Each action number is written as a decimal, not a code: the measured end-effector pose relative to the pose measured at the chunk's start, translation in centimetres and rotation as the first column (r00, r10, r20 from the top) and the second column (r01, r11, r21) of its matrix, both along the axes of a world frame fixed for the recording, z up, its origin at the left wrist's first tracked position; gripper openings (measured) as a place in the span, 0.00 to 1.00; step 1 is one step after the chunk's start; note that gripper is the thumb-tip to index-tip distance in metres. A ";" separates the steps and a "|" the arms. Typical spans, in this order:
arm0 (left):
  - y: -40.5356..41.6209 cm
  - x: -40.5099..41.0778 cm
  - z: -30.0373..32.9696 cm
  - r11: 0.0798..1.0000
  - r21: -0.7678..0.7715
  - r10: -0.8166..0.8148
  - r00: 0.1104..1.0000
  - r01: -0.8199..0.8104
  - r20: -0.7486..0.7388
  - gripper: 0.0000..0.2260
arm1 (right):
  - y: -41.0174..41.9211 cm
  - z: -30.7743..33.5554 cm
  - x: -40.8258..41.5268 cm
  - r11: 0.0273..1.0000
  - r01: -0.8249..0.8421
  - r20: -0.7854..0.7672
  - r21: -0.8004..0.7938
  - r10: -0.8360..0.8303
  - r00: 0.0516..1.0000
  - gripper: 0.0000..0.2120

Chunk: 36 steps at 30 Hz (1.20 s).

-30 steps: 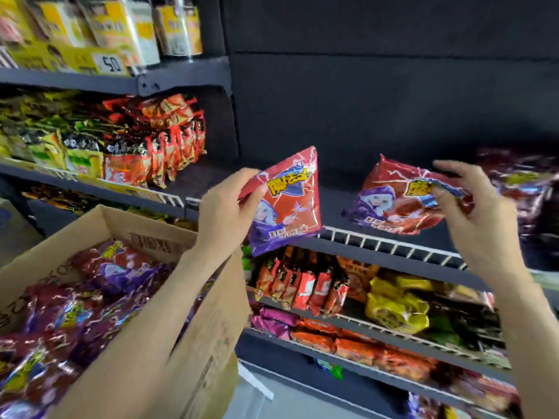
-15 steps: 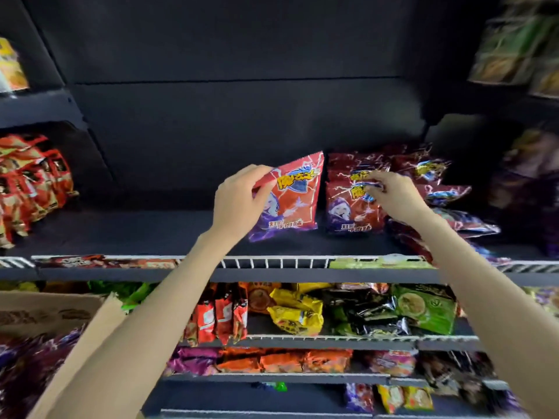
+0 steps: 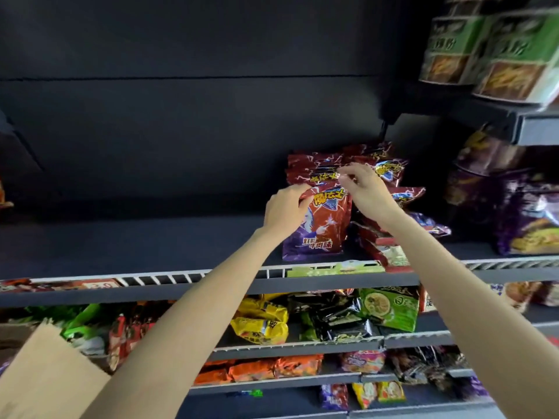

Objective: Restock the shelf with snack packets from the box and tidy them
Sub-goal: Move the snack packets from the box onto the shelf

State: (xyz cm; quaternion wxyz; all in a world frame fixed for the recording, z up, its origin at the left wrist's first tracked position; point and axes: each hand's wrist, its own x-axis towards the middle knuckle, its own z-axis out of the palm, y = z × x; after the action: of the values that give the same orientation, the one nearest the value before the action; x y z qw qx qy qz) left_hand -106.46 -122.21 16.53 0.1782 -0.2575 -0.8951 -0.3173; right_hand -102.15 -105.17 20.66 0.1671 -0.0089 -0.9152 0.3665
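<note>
Red-and-purple foil snack packet is stood upright near the front edge of the dark metal shelf, pinched at its top left corner by the left hand. Right hand, reached over it, pinches the top of a dark red packet behind.

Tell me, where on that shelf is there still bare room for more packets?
Left of the red packet that the left hand holds, the dark shelf lies bare behind its wire rail. Rightward it is crowded: stacked red packets, then purple bags.
</note>
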 end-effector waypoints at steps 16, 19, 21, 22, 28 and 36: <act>-5.2 2.2 0.9 0.983 -0.177 -0.001 0.968 -0.045 -0.252 0.12 | -3.8 -3.3 3.9 0.767 0.067 -0.228 0.638 0.104 0.968 0.19; -10.8 6.0 1.4 0.967 -0.248 0.005 0.976 -0.060 -0.217 0.05 | -7.9 -3.4 5.4 0.798 0.115 -0.470 0.592 0.226 0.853 0.10; -15.3 8.6 1.3 0.951 -0.282 0.049 0.961 -0.129 -0.274 0.07 | -11.4 -3.8 6.3 0.817 0.066 -0.516 0.573 0.296 0.804 0.06; -17.6 9.9 1.2 0.940 -0.300 0.067 0.950 -0.163 -0.304 0.09 | -13.3 -4.1 6.7 0.820 0.033 -0.517 0.571 0.328 0.790 0.05; -33.5 17.9 -1.0 0.893 -0.363 0.145 0.933 -0.267 -0.329 0.09 | -26.1 -7.1 8.8 0.768 -0.312 -0.333 0.560 0.553 0.764 0.06; -52.4 27.2 -8.5 0.742 -0.517 0.593 0.778 -0.426 0.210 0.04 | -44.6 -9.7 9.9 0.496 -0.788 -0.012 0.365 0.849 0.528 0.09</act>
State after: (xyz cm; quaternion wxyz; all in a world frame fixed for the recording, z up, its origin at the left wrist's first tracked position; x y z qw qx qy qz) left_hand -79.25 -174.58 7.99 0.0286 0.0314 -0.9955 -0.0852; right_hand -92.30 -149.81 10.92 0.0579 0.4898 -0.8334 0.2493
